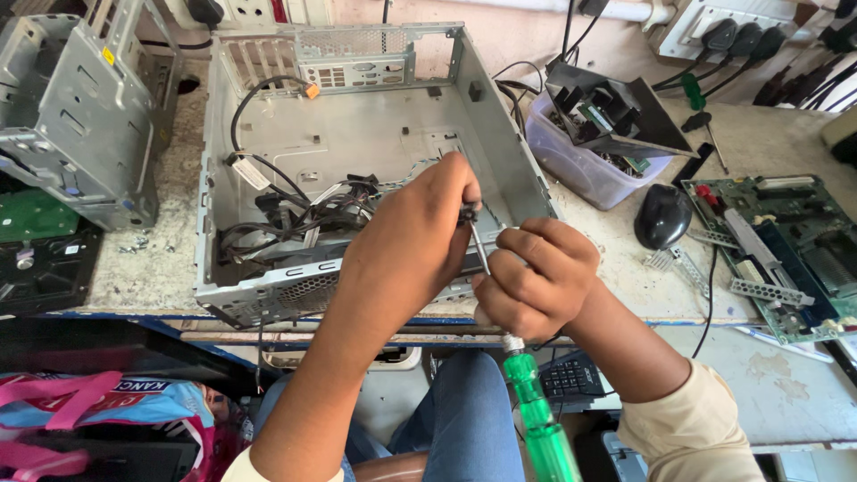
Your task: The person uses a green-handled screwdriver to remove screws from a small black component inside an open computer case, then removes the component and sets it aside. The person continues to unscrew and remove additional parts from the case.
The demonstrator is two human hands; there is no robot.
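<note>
You are working in bright, even daylight; soft shadows are falling beneath your hands (473,259). Wide-angle distortion is bending the frame's edges, and the lower edge is blurring slightly.

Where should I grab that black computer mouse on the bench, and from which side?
Take the black mouse from above, palm over its domed back, fingers on its two long sides. It lies flat on the table with its cable trailing toward the near edge, and the plastic tub crowds its far left side, so coming straight down seems clearest.
</note>
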